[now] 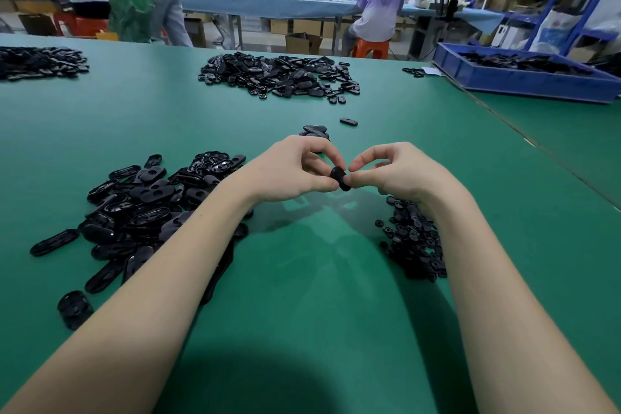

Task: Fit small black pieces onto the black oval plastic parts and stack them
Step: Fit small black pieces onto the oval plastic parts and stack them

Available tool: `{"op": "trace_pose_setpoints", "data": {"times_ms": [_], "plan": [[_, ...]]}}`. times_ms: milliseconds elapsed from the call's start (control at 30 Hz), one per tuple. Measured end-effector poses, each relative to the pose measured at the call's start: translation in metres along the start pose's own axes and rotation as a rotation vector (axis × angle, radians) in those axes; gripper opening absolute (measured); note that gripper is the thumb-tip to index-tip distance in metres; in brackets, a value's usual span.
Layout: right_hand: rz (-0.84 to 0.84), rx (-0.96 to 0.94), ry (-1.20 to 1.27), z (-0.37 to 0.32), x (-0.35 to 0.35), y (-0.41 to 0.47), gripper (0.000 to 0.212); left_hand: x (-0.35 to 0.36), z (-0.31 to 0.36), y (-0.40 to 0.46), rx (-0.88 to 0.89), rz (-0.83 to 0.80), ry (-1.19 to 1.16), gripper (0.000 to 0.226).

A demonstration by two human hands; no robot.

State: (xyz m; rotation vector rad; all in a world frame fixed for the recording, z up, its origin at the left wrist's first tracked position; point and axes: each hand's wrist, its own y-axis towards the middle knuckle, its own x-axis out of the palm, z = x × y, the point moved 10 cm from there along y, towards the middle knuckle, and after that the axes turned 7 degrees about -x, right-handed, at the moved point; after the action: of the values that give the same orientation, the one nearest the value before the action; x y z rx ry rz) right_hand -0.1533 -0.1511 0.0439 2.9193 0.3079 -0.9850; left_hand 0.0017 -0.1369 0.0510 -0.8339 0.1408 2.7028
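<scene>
Where the green table (302,296) reaches its far left edge, a heap of black parts (40,62) lies, and nearer the person, left of the middle, a loose pile of black oval plastic parts (141,212) spreads out under the left forearm. A second heap of oval parts (282,76) sits toward the far edge, near the middle. Over the table's middle the left hand (289,171) pinches one oval part (340,178) between thumb and curled fingers, holding it on edge above the surface. Just beyond the hands a short stack of finished parts (316,131) rests on the table, with a single part (348,122) a little farther off. The right hand (396,171) meets the held part from the other side, its thumb and forefinger closed against it; whether a small piece sits between them cannot be told. Under the right wrist lies a pile of small black pieces (413,239). At the far right corner stands a blue bin (517,82) holding more black parts.
</scene>
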Motion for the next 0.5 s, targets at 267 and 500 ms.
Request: {"op": "trace_pose_setpoints", "data": {"times_ms": [267,500], "plan": [[-0.057,-0.009,0.137,0.004,0.004,-0.005,0.033,-0.002,-0.011,0.005,-0.045,-0.023,-0.250,0.023],[-0.029,-0.044,0.170,0.000,0.008,-0.003,0.028,0.005,-0.017,0.008,-0.103,0.000,-0.485,0.008]]}}
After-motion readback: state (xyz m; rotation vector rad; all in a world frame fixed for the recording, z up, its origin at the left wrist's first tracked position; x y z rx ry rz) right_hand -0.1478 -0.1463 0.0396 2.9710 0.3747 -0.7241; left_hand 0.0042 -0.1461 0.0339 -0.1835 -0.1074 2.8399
